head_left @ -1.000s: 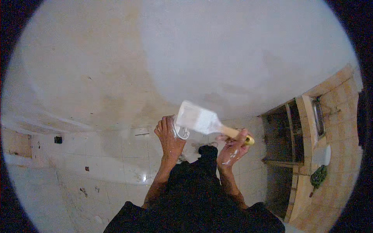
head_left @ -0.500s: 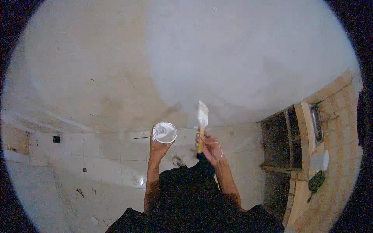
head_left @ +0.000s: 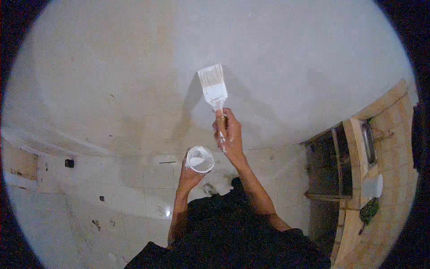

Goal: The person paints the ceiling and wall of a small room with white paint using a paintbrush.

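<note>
Toward the wall (head_left: 291,54), the right hand (head_left: 232,136) has moved up since the earlier frame; its fingers grasp the brush (head_left: 215,92), bristles (head_left: 211,77) beyond them, long axis leaning slightly left; wall contact I cannot tell. Lower, the left hand (head_left: 190,177) grasps the white cup (head_left: 202,171).

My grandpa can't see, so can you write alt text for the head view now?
A person's right grip holds a wide, white-smeared brush before a wall, tan at left and paler at right. The left grip holds a white cup with white stuff inside.
</note>
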{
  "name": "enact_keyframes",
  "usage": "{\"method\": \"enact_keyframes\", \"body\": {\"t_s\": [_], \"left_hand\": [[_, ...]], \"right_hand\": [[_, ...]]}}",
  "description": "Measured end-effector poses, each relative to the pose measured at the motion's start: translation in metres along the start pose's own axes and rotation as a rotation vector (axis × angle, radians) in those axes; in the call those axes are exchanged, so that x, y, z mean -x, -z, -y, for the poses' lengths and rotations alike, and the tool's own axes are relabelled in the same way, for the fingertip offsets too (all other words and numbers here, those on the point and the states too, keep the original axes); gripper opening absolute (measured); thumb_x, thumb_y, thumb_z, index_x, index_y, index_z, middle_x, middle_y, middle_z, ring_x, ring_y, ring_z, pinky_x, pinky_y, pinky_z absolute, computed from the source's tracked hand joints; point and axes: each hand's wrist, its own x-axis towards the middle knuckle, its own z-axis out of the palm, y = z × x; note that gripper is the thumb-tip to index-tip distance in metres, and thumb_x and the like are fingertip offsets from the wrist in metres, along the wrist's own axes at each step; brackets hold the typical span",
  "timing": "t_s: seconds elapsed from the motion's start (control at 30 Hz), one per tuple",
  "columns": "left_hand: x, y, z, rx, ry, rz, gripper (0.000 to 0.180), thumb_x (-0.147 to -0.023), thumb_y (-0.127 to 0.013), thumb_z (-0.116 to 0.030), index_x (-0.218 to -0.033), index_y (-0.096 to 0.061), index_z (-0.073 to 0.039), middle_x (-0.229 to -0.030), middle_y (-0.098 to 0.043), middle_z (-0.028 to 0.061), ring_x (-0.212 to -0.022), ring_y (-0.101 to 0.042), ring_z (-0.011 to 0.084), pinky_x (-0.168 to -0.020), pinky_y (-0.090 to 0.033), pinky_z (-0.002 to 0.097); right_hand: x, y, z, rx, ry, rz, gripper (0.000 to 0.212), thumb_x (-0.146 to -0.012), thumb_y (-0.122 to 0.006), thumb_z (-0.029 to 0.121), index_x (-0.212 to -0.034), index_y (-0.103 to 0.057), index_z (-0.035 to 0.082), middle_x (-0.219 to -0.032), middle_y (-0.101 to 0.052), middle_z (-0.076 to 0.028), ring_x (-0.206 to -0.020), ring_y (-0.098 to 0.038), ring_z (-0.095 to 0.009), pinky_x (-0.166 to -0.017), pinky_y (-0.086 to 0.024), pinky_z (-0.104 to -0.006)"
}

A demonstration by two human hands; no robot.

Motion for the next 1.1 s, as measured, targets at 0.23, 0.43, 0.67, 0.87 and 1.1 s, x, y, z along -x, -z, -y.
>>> {"method": "enact_keyframes", "body": {"t_s": [0.23, 0.43, 0.67, 0.87, 1.1], "left_hand": [[0.000, 0.009, -0.021, 0.028, 0.032, 0.026, 0.082, -0.059, -0.089, -0.022, -0.125, -0.046, -0.002, -0.119, -0.056, 0.0142, -0.110, -0.056, 0.0274, -0.098, -0.044, 0.0381], [-0.003, 0.009, -0.009, 0.026, -0.126, -0.049, 0.060, -0.062, -0.086, -0.011, -0.109, -0.050, -0.002, -0.099, -0.061, 0.0092, -0.090, -0.059, 0.0194, -0.082, -0.050, 0.0340], [-0.008, 0.009, -0.008, 0.051, -0.111, 0.017, 0.065, -0.061, -0.087, -0.013, -0.112, -0.048, -0.001, -0.099, -0.061, 0.0094, -0.090, -0.059, 0.0191, -0.082, -0.050, 0.0337], [-0.007, 0.008, -0.012, -0.016, -0.177, -0.008, 0.067, -0.060, -0.087, -0.015, -0.114, -0.049, -0.002, -0.103, -0.060, 0.0099, -0.094, -0.058, 0.0195, -0.085, -0.049, 0.0342], [-0.014, 0.009, 0.012, 0.103, -0.017, 0.109, 0.093, -0.059, -0.089, -0.025, -0.133, -0.038, -0.001, -0.128, -0.051, 0.0154, -0.118, -0.051, 0.0282, -0.104, -0.039, 0.0378]], "right_hand": [[0.022, -0.011, -0.007, -0.265, -0.267, 0.088, 0.030, -0.099, -0.049, 0.031, -0.093, -0.051, 0.001, -0.057, -0.051, -0.004, -0.041, -0.048, -0.012, -0.037, -0.038, -0.0303], [-0.005, -0.032, 0.020, -0.372, -0.205, 0.090, 0.038, -0.099, -0.046, 0.037, -0.090, -0.052, 0.001, -0.056, -0.049, -0.002, -0.039, -0.045, -0.010, -0.035, -0.036, -0.0277], [0.016, -0.029, 0.000, -0.323, -0.275, 0.177, 0.036, -0.098, -0.048, 0.038, -0.093, -0.049, 0.003, -0.058, -0.043, 0.000, -0.038, -0.040, -0.008, -0.033, -0.033, -0.0240], [-0.009, -0.025, 0.018, -0.345, -0.192, 0.104, 0.032, -0.098, -0.047, 0.035, -0.097, -0.048, 0.003, -0.058, -0.045, 0.000, -0.041, -0.040, -0.007, -0.036, -0.033, -0.0237], [0.024, -0.026, -0.003, -0.422, -0.353, 0.245, 0.034, -0.099, -0.046, 0.040, -0.092, -0.044, 0.006, -0.059, -0.039, 0.002, -0.039, -0.035, -0.005, -0.034, -0.030, -0.0212]]}}
